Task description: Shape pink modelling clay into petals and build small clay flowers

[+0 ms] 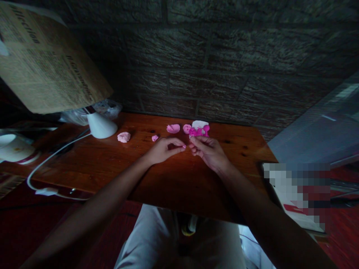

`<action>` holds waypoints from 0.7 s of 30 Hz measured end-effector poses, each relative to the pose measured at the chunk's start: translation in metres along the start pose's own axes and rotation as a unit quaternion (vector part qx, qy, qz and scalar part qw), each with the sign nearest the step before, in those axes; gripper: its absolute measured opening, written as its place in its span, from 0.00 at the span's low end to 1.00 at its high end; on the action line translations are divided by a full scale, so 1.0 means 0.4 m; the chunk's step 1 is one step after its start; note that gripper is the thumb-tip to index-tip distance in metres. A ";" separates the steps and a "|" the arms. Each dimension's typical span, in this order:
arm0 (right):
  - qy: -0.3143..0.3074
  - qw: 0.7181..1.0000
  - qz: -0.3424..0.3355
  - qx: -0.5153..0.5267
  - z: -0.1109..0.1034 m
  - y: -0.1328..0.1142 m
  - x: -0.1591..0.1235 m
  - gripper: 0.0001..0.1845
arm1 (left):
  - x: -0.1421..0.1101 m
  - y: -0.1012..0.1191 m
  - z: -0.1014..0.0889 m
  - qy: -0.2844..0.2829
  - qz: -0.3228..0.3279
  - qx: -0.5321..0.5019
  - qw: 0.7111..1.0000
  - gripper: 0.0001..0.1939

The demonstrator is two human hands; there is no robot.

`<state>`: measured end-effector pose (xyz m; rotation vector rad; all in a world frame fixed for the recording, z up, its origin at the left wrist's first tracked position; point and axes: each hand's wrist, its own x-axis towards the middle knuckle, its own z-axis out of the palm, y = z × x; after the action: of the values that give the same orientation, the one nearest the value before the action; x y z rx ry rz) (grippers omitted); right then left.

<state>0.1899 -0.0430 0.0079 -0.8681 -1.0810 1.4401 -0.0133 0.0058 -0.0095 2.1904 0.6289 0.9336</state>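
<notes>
My left hand (165, 150) is closed in a pinch above the wooden table, with a small pink bit (184, 147), likely modelling clay, at its fingertips. Just to the right, my right hand (209, 152) also pinches with thumb and forefinger; what it holds, if anything, is too small to make out. Behind it are bright magenta pieces (199, 131), partly hidden by the fingers, and a whitish piece (200, 123). A round pink lump (187, 129) and a flattened pink, dish-like piece (173, 128) lie beside them. Left of my left hand sits a small pink lump (155, 138).
A larger pale pink lump (123, 137) lies near the white lamp base (101, 126). The newsprint lampshade (53, 63) leans over the table's left side. A white cord (42, 160) runs over the front edge. A white cup (15, 148) stands far left; a brick wall (182, 82) rises behind.
</notes>
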 end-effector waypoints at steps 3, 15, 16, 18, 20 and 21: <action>0.021 1.000 0.006 -0.003 0.006 -0.001 -0.001 0.23 | 0.000 0.000 0.000 0.000 -0.003 0.004 1.000 0.09; 0.025 0.999 0.008 0.045 -0.005 0.005 0.002 0.18 | 0.001 -0.002 0.001 0.002 -0.012 -0.004 1.000 0.09; 0.021 0.999 0.007 0.044 -0.006 0.006 0.002 0.18 | 0.001 -0.001 0.001 0.003 -0.011 -0.005 1.000 0.09; 0.022 0.999 0.011 0.044 -0.008 0.006 0.002 0.19 | 0.001 0.000 0.001 0.005 -0.009 -0.005 1.000 0.08; 0.039 0.998 0.019 0.045 -0.008 0.005 0.003 0.20 | 0.001 0.001 0.001 0.007 -0.009 -0.007 1.000 0.08; 0.049 0.998 0.022 0.044 -0.008 0.004 0.003 0.21 | 0.002 0.001 0.001 0.008 -0.011 -0.010 1.000 0.08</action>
<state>0.1924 -0.0413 0.0055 -0.8949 -0.9237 1.4558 -0.0124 0.0057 -0.0091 2.1559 0.6484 0.9428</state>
